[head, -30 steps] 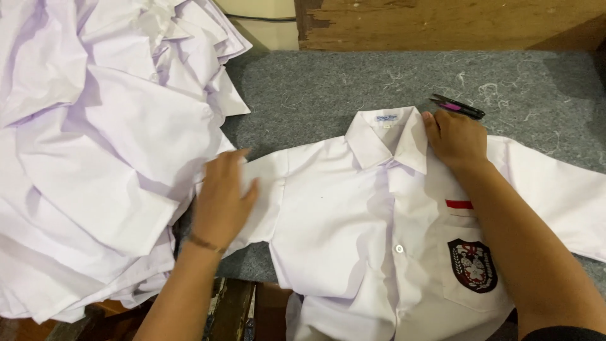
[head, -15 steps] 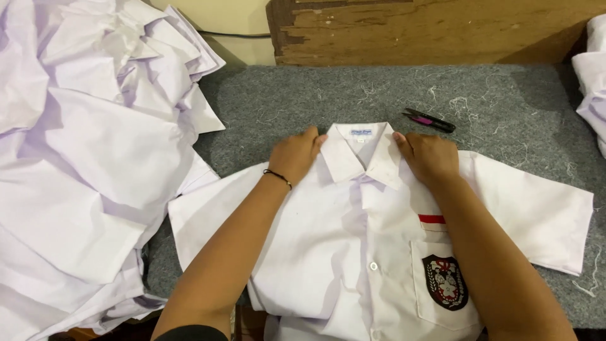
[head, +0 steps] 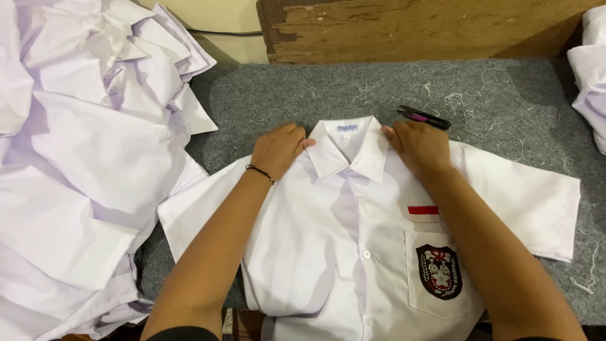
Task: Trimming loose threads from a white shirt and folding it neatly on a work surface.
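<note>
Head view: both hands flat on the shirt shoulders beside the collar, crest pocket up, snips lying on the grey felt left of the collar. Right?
Not quite. In the head view the snips lie right of the collar, just beyond the right hand. The rest holds: left hand, white shirt, grey felt.

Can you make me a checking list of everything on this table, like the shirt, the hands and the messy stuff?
Surface: grey felt table, loose threads scattered on it.
Job's things: white shirt lying flat, front up, collar away from the person, crest badge on the pocket.
Clutter: pile of white shirts at left; more white cloth at right; black-and-pink snips near the collar.
Grips: left hand and right hand flat on the shoulders beside the collar.
Cables: dark cable along the wall.
Surroundings: worn wooden board behind.
</note>
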